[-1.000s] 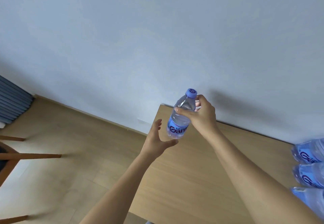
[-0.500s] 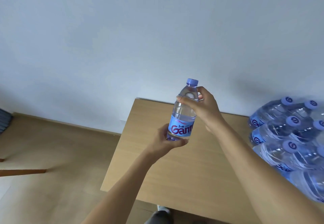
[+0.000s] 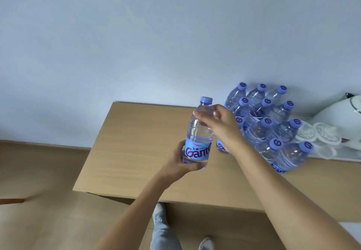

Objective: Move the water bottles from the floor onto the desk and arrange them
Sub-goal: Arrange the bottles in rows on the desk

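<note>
I hold one clear water bottle (image 3: pixel 199 132) with a blue label and blue cap upright above the wooden desk (image 3: pixel 136 152). My left hand (image 3: pixel 183 161) wraps its lower part and base. My right hand (image 3: pixel 220 126) pinches its shoulder just below the cap. To the right, several matching bottles (image 3: pixel 273 128) stand grouped in rows on the desk against the wall; my right forearm hides part of the nearest ones.
A white kettle (image 3: pixel 340 120) and white lidded cups (image 3: pixel 320 136) sit on a tray at the desk's right end. Wooden floor (image 3: pixel 39 210) lies left of the desk. My legs and shoes (image 3: pixel 160 216) show below the desk's front edge.
My left hand closed on the bottle's base a second ago and holds it with the right. The view swung right, bringing the grouped bottles and kettle into sight.
</note>
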`<state>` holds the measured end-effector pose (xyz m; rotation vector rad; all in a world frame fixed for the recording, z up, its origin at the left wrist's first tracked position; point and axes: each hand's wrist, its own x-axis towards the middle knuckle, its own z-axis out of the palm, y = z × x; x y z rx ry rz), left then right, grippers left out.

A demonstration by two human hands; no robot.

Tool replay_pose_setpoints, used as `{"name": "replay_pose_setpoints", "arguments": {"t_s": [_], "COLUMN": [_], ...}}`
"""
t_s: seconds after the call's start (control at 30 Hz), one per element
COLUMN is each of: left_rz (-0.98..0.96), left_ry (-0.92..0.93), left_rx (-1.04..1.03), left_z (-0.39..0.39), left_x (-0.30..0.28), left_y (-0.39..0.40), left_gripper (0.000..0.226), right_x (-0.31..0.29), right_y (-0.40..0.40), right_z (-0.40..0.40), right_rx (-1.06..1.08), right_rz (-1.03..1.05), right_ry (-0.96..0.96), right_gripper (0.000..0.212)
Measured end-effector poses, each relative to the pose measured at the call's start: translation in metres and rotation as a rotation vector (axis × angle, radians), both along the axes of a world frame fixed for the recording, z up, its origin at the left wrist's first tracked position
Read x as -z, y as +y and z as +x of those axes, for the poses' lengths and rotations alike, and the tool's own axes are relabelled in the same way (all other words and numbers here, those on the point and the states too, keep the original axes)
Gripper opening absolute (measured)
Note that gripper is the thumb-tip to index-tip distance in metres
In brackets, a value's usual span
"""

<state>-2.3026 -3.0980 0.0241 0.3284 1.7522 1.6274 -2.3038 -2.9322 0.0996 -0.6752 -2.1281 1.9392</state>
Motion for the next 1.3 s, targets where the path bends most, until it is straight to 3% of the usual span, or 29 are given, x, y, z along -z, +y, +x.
{"name": "replay_pose_setpoints", "arguments": {"t_s": [0.07, 0.27, 0.4, 0.67, 0.93, 1.3], "left_rz": [-0.013, -0.111, -0.128, -0.208, -0.293, -0.268], "left_ry": [0.010, 0.150, 0.157, 0.183, 0.273, 0.396], "left_rx": [-0.008, 0.008, 0.011, 0.044, 0.127, 0.157], "left_z": [0.014, 0.038, 0.044, 0.039, 0.023, 0.017], "left_x": [0.002, 0.010, 0.018, 0.049, 0.074, 0.083], "left_y": [0.014, 0.048, 0.064, 0.087, 0.107, 0.129], "left_gripper": [0.062, 0.051, 0.066, 0.072, 0.062, 0.073], "right_x": [0.003, 0.016, 0.030, 0.057, 0.073, 0.080], "right_y": [0.010, 0.038, 0.052, 0.066, 0.065, 0.079], "right_z": [0.017, 0.053, 0.064, 0.072, 0.081, 0.087], "right_rx": [0.020, 0.033, 0.051, 0.069, 0.038, 0.091], "right_rz": [0.000, 0.062, 0.087, 0.181, 0.294, 0.471], "right_ry": [0.005, 0.013, 0.030, -0.050, -0.101, -0.107], "right_gripper": [0.039, 0.035, 0.031, 0.043, 0.050, 0.055]}}
